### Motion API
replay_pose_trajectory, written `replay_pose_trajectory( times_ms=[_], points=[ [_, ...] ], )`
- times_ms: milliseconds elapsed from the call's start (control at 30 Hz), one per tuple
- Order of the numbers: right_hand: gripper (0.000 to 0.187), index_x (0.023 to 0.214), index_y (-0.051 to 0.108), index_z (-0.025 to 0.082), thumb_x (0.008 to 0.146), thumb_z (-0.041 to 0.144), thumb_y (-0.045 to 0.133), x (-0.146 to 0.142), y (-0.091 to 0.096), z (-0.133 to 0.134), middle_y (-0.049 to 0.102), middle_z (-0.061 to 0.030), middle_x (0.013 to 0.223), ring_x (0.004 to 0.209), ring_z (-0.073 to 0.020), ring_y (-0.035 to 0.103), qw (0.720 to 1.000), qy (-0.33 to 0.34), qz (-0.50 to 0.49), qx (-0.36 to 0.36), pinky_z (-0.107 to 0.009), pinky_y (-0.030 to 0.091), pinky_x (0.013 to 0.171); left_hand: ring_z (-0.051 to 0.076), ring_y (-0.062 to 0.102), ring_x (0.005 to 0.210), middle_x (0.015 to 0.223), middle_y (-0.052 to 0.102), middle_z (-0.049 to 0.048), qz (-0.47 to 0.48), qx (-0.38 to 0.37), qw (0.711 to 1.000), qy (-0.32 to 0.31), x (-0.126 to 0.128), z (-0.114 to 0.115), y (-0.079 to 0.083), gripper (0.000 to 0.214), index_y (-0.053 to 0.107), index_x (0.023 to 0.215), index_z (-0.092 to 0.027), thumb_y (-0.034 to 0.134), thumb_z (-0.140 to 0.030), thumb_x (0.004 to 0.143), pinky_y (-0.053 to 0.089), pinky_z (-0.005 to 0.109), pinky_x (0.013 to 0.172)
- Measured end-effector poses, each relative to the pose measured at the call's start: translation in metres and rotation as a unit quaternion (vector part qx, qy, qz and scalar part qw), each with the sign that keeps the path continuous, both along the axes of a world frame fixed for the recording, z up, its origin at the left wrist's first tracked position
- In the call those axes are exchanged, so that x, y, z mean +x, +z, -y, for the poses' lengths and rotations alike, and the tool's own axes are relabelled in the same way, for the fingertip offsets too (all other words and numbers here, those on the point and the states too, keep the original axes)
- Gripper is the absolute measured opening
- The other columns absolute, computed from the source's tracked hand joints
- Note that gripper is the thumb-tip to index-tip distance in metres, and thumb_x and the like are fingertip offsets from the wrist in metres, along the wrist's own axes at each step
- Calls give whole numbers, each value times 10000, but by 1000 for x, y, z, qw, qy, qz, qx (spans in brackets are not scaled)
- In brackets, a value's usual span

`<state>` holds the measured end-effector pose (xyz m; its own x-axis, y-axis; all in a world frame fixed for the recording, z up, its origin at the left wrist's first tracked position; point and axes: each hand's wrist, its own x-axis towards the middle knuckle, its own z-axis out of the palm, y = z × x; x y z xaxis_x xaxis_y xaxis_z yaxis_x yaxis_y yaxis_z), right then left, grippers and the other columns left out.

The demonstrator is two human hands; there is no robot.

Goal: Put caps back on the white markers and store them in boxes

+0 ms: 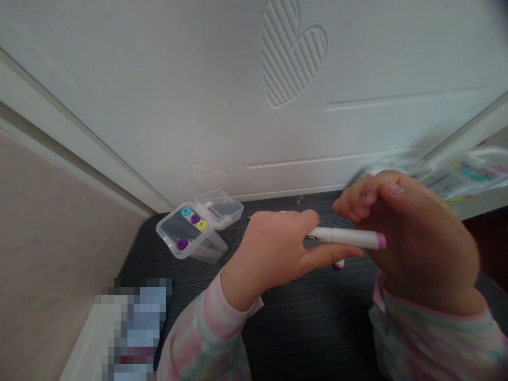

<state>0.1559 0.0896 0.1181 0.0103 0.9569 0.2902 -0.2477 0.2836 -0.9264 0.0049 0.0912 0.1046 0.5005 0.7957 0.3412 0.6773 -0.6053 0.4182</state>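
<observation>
My left hand (278, 248) is closed around a white marker (353, 238) with a pink end, pinched between thumb and fingers. The marker lies nearly level, its pink end pointing right toward my right palm. Dark print shows on the barrel beside my fingers. My right hand (420, 238) hovers just right of that end, loosely cupped, with nothing visible in it and a gap to the marker. On the black table below, a small white piece with a pink end (338, 264) peeks out beneath my left thumb; the rest of it is hidden.
A clear plastic case (208, 248) stands at the left rear, its lid up and bearing round coloured stickers. Clear plastic packaging with coloured items (472, 172) lies at the right. A white panel with embossed hearts (293, 53) rises behind the black tabletop (293, 328). A pixelated object (138, 328) is at lower left.
</observation>
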Motion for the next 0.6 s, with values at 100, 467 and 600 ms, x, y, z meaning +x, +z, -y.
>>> replay_pose_trajectory(
  times_ms=[100, 467, 600],
  points=[
    [181, 612, 559, 184, 779, 246, 525, -2, -2, -1, 485, 14, 579, 583, -114, 443, 1000, 15, -7, -18, -267, 334, 552, 136, 531, 518, 528, 535, -18, -55, 47, 997, 20, 3, 0, -5, 555, 524, 644, -179, 330, -687, 760, 253, 256, 478],
    [201, 628, 546, 210, 803, 308, 523, -8, -16, -3, 475, 21, 600, 606, -132, 445, 997, 53, 42, -36, -269, 340, 569, 205, 612, 572, 657, 651, 15, -173, 93, 980, 36, 5, 2, -9, 149, 578, 786, -186, 459, -270, 817, 359, 284, 465],
    [202, 629, 549, 208, 811, 287, 514, -12, -18, -4, 468, 26, 577, 580, -121, 435, 997, 56, 13, -46, -260, 335, 546, 200, 595, 513, 601, 637, 31, -186, 115, 973, 72, 9, 7, -8, 153, 579, 731, -185, 440, -192, 796, 350, 272, 440]
  ],
)
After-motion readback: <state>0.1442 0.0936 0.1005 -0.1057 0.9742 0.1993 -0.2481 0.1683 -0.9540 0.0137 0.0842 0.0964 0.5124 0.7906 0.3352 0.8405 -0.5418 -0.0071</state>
